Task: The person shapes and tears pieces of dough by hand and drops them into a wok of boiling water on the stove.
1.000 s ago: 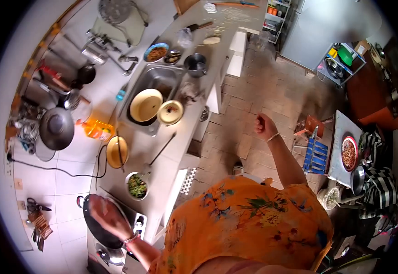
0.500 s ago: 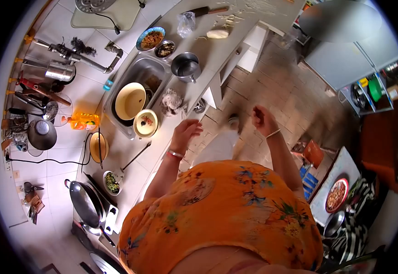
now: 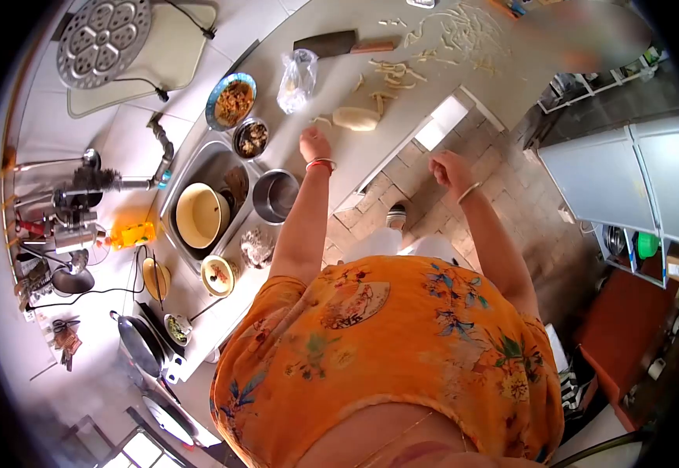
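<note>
Lying on the near side of the cleaver, a pale dough-like roll is being touched by neither hand. Farther from the cleaver, the left hand and right hand are being held curled; whether anything is being grasped cannot be told. Softness is being presumed, a gentle mid-body hold favoured.

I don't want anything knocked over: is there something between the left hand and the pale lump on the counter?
Nothing visible stands between the left hand and the pale lump. A thin pale strip lies just off the lump's end, and the plastic bag lies off to one side.
</note>
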`<action>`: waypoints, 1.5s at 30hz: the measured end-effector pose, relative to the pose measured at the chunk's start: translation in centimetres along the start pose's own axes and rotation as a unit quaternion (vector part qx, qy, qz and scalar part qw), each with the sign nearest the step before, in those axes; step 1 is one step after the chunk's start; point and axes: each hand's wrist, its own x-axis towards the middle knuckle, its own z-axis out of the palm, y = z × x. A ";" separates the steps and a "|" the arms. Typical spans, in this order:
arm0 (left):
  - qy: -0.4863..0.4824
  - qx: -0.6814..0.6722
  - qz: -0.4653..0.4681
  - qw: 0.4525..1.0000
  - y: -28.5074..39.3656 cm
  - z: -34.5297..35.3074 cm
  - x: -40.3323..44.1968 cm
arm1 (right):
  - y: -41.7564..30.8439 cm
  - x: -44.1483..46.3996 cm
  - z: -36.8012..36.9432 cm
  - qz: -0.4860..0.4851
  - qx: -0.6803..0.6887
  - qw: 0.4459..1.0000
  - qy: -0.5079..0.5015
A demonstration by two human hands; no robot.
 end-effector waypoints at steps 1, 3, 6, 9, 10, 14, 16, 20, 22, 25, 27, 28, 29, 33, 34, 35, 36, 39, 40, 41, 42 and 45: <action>0.019 0.004 -0.023 1.000 -0.6 0.9 0.9 | -1.4 1.9 -0.7 -0.008 -0.027 1.000 -0.008; 0.050 0.001 -0.073 0.996 -2.4 2.8 2.9 | -3.9 6.0 -1.2 -0.024 -0.116 0.993 0.023; 0.065 0.066 -0.149 0.985 -1.1 3.4 3.8 | -5.2 15.2 -3.7 -0.182 -0.383 0.904 0.050; 0.067 0.113 -0.219 0.967 1.7 3.6 3.8 | -6.8 21.8 -4.7 -0.260 -0.568 0.778 0.067; 0.063 0.120 -0.248 0.959 2.1 3.9 3.9 | -7.9 23.1 -4.2 -0.278 -0.624 0.728 0.062; 0.099 0.174 -0.297 0.934 2.0 5.2 4.0 | -10.0 24.6 -2.9 -0.271 -0.655 0.706 0.020; 0.135 0.187 -0.300 0.926 1.6 5.6 4.1 | -9.5 25.9 -3.3 -0.307 -0.661 0.684 -0.007; 0.235 -0.021 -0.263 0.936 -0.7 5.6 4.2 | -9.6 29.1 -5.2 -0.174 -0.526 0.824 -0.119; 0.199 -0.272 -0.242 0.910 7.7 4.4 2.6 | -10.6 29.9 -5.5 -0.058 -0.369 0.915 -0.151; 0.107 -0.505 -0.210 0.830 12.0 5.2 -0.4 | -16.2 27.6 -4.5 0.031 -0.150 0.977 -0.152; 0.041 -0.567 -0.250 0.784 14.6 8.6 -3.1 | -17.6 26.7 -3.8 0.042 -0.091 0.977 -0.186; 0.004 -0.591 -0.286 0.754 15.8 10.5 -4.3 | -18.2 26.2 -3.3 0.047 -0.061 0.976 -0.203; -0.055 -0.621 -0.292 0.725 16.0 12.4 -5.5 | -18.8 25.4 -2.6 0.035 -0.068 0.972 -0.223; -0.194 -0.765 -0.291 0.541 16.5 17.9 -8.5 | -18.5 21.2 -1.4 -0.012 -0.166 0.926 -0.340; -0.171 -0.762 -0.314 0.540 18.9 17.6 -8.8 | -17.7 20.4 -1.7 -0.004 -0.199 0.904 -0.379; -0.147 -0.758 -0.336 0.539 20.4 17.3 -8.9 | -17.5 19.1 -1.7 -0.037 -0.255 0.884 -0.391; -0.134 -0.733 -0.352 0.566 20.8 17.2 -8.8 | -17.3 18.1 -1.7 -0.070 -0.309 0.860 -0.401; -0.107 -0.647 -0.384 0.651 20.1 17.5 -9.3 | -16.9 18.3 -2.4 -0.187 -0.374 0.836 -0.355; -0.116 -0.659 -0.367 0.647 18.5 17.9 -9.7 | -17.4 18.6 -2.6 -0.186 -0.401 0.831 -0.337; -0.125 -0.670 -0.350 0.642 16.9 18.1 -10.1 | -17.6 19.4 -2.6 -0.211 -0.464 0.804 -0.307; -0.134 -0.682 -0.332 0.638 16.0 18.1 -10.1 | -16.7 21.0 -3.0 -0.246 -0.465 0.802 -0.284; -0.109 -0.671 -0.334 0.653 17.1 17.2 -9.6 | -15.2 26.0 -2.8 -0.172 -0.384 0.864 -0.276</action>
